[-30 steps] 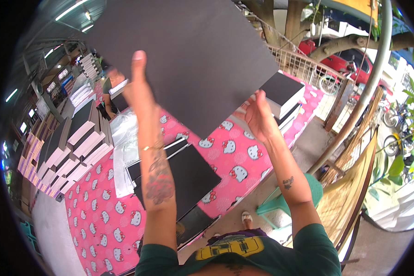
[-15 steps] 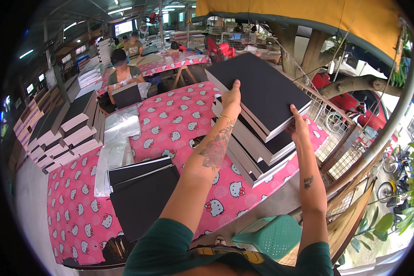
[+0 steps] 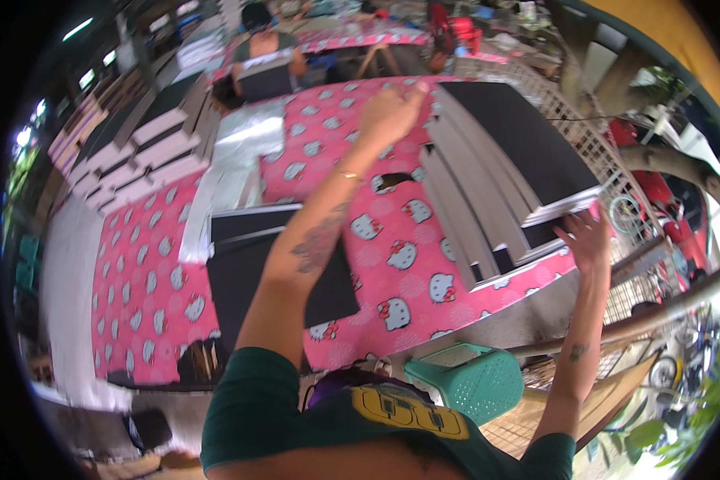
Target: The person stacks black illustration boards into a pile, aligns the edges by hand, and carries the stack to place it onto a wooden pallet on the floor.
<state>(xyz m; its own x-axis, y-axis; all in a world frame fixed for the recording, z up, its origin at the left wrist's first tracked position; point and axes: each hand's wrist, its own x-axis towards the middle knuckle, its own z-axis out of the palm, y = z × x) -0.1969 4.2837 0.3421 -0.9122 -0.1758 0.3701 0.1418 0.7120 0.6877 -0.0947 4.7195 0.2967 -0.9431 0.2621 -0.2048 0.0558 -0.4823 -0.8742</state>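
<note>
Matt black sheets [image 3: 520, 144], stacked with pale papery edges. Glossy pink printed cloth [image 3: 376, 264] over the worktop. Shiny clear plastic film [image 3: 240, 152]. Perforated green plastic stool [image 3: 464, 384].

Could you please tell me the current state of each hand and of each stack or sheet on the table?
Left hand: fingers curled, at the stack's far corner.
Right hand: open, touching the stack's near edge.
Stack of black boards: piled, tilted, fanned out.
Black sheets: flat on the pink tablecloth.
</note>
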